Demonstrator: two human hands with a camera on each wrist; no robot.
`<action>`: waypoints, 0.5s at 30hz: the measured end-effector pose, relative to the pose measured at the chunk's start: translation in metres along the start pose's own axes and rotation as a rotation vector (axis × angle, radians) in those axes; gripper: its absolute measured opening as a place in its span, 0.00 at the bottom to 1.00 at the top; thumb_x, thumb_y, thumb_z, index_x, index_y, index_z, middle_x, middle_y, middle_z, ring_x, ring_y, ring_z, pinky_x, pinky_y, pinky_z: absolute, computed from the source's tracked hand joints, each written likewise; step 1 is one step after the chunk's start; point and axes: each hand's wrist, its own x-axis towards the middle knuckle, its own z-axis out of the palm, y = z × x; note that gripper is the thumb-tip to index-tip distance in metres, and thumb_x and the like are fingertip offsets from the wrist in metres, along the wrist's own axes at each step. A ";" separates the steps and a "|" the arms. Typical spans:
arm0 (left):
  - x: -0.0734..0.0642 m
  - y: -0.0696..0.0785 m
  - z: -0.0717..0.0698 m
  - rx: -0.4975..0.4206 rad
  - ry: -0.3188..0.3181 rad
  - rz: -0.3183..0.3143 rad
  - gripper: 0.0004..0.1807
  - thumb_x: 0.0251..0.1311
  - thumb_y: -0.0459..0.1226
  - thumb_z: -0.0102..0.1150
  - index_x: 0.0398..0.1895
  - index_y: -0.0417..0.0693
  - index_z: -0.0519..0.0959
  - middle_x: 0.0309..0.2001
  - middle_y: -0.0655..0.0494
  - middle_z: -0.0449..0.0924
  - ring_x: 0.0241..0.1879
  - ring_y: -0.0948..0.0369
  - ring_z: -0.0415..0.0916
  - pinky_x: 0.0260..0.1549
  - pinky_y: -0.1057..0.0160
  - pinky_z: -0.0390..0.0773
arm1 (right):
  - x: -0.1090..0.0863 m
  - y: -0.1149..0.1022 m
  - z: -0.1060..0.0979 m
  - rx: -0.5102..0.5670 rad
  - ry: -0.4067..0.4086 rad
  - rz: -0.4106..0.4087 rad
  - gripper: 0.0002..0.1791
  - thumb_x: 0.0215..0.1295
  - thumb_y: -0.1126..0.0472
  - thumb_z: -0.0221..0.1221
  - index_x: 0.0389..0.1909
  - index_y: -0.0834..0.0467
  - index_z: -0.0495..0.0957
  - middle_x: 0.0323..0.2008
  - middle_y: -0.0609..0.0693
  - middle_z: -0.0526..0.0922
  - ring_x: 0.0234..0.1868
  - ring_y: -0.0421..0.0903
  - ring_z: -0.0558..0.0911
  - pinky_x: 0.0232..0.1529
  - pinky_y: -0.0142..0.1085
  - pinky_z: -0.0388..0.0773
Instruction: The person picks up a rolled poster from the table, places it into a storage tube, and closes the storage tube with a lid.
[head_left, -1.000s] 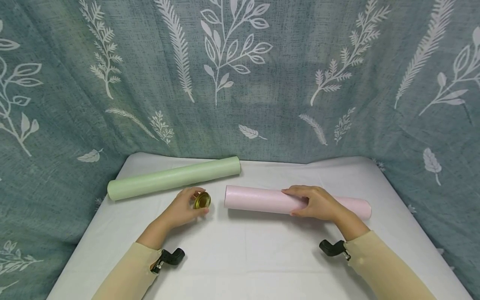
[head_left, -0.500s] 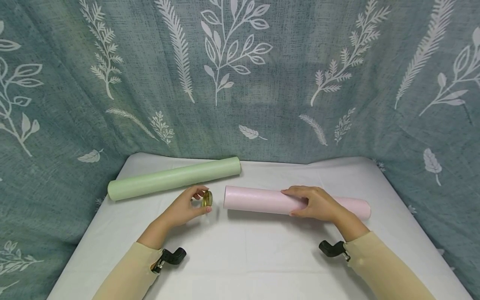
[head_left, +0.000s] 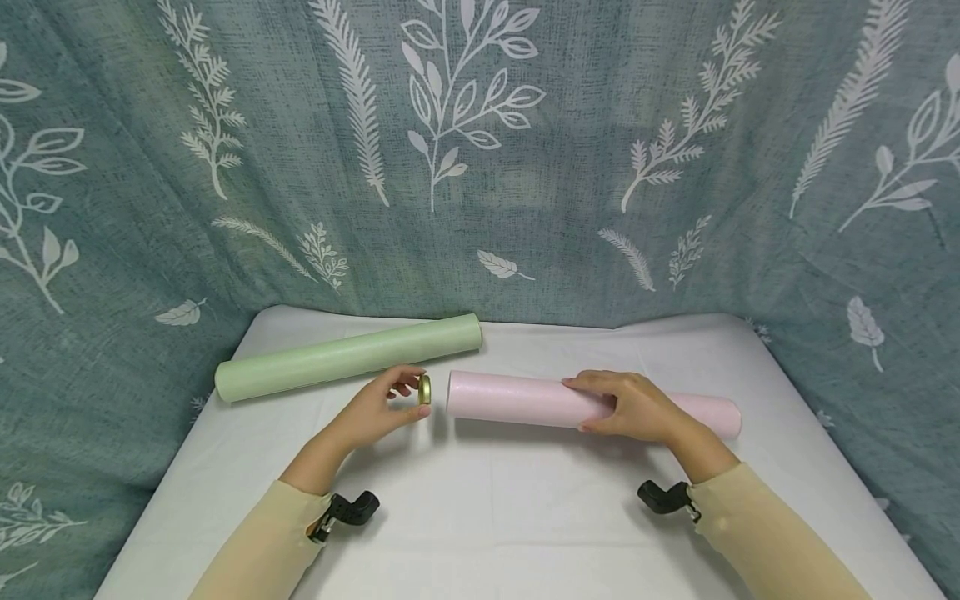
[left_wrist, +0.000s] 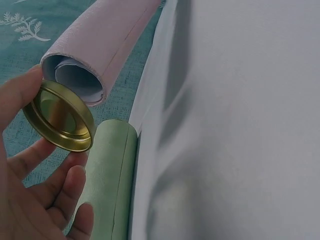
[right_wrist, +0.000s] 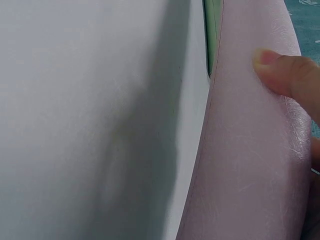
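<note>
My left hand pinches a gold metal lid by its edge between thumb and fingers. The lid stands on edge, its round face toward the left end of a pink tube, with a small gap between them in the head view. In the left wrist view the tube's end is open, with a curled pale sheet inside. My right hand grips the pink tube from above near its middle, thumb on the near side. The tube is held level, casting a shadow below.
A green tube lies slanted on the white-covered table at the back left, behind my left hand. A blue-green curtain with white leaf prints hangs behind and around the table. Black wrist mounts sit on both sleeves.
My left hand has moved slightly right, bringing the lid closer to the pink tube's end. The lid has turned from facing up toward the camera to edge-on. The right hand stays put.
</note>
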 end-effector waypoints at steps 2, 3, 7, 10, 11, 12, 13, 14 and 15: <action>0.001 0.002 0.000 -0.002 -0.004 -0.001 0.34 0.61 0.46 0.70 0.68 0.48 0.70 0.55 0.51 0.77 0.53 0.52 0.74 0.56 0.44 0.72 | 0.000 -0.001 0.000 0.005 -0.001 0.002 0.37 0.48 0.49 0.78 0.63 0.46 0.80 0.59 0.49 0.81 0.60 0.52 0.79 0.57 0.51 0.77; 0.002 0.003 0.000 -0.006 -0.005 -0.001 0.34 0.61 0.46 0.70 0.68 0.48 0.70 0.55 0.51 0.77 0.53 0.52 0.74 0.56 0.44 0.72 | 0.000 -0.001 -0.001 0.006 -0.002 0.002 0.37 0.48 0.49 0.78 0.63 0.46 0.80 0.59 0.49 0.81 0.60 0.53 0.79 0.57 0.51 0.77; 0.003 0.007 0.001 -0.018 -0.015 0.008 0.34 0.62 0.47 0.69 0.68 0.47 0.69 0.55 0.52 0.77 0.54 0.52 0.74 0.56 0.44 0.71 | 0.001 -0.002 -0.001 0.009 0.000 0.002 0.37 0.48 0.49 0.78 0.63 0.46 0.80 0.59 0.49 0.81 0.60 0.53 0.79 0.57 0.51 0.77; 0.005 0.009 0.002 -0.020 -0.018 0.016 0.33 0.62 0.47 0.69 0.68 0.48 0.70 0.55 0.53 0.78 0.53 0.52 0.74 0.55 0.45 0.72 | 0.001 -0.002 0.000 0.012 0.000 0.006 0.37 0.48 0.49 0.78 0.63 0.45 0.80 0.60 0.49 0.81 0.60 0.52 0.79 0.57 0.51 0.77; 0.005 0.009 0.002 -0.020 -0.018 0.019 0.33 0.62 0.47 0.69 0.67 0.48 0.70 0.54 0.53 0.78 0.53 0.52 0.74 0.55 0.46 0.72 | 0.001 -0.003 0.000 0.012 0.000 0.008 0.37 0.49 0.49 0.78 0.63 0.45 0.79 0.60 0.49 0.81 0.60 0.52 0.79 0.57 0.51 0.77; 0.005 0.009 0.002 -0.021 -0.017 0.025 0.33 0.62 0.46 0.69 0.67 0.47 0.70 0.54 0.53 0.78 0.53 0.52 0.74 0.55 0.46 0.72 | 0.001 -0.003 0.000 0.010 0.000 0.007 0.37 0.49 0.49 0.77 0.63 0.45 0.79 0.60 0.49 0.81 0.60 0.52 0.79 0.57 0.51 0.77; 0.006 0.009 0.003 -0.024 -0.017 0.027 0.33 0.61 0.46 0.70 0.67 0.47 0.70 0.54 0.53 0.78 0.53 0.52 0.75 0.54 0.47 0.72 | 0.001 -0.003 0.000 0.010 0.000 0.006 0.37 0.49 0.49 0.77 0.63 0.45 0.79 0.60 0.49 0.81 0.60 0.53 0.79 0.57 0.51 0.77; 0.006 0.009 0.003 -0.028 -0.019 0.027 0.33 0.61 0.45 0.70 0.67 0.47 0.70 0.54 0.53 0.78 0.53 0.52 0.75 0.54 0.47 0.72 | 0.001 -0.004 0.000 0.006 0.001 0.003 0.37 0.49 0.49 0.77 0.63 0.45 0.79 0.60 0.49 0.81 0.60 0.53 0.79 0.56 0.51 0.77; 0.007 0.009 0.004 -0.033 -0.020 0.027 0.33 0.61 0.45 0.70 0.67 0.48 0.70 0.54 0.53 0.79 0.52 0.53 0.75 0.54 0.47 0.72 | 0.001 -0.004 0.001 0.004 0.003 0.000 0.37 0.49 0.49 0.77 0.63 0.46 0.80 0.59 0.49 0.81 0.60 0.53 0.80 0.56 0.51 0.77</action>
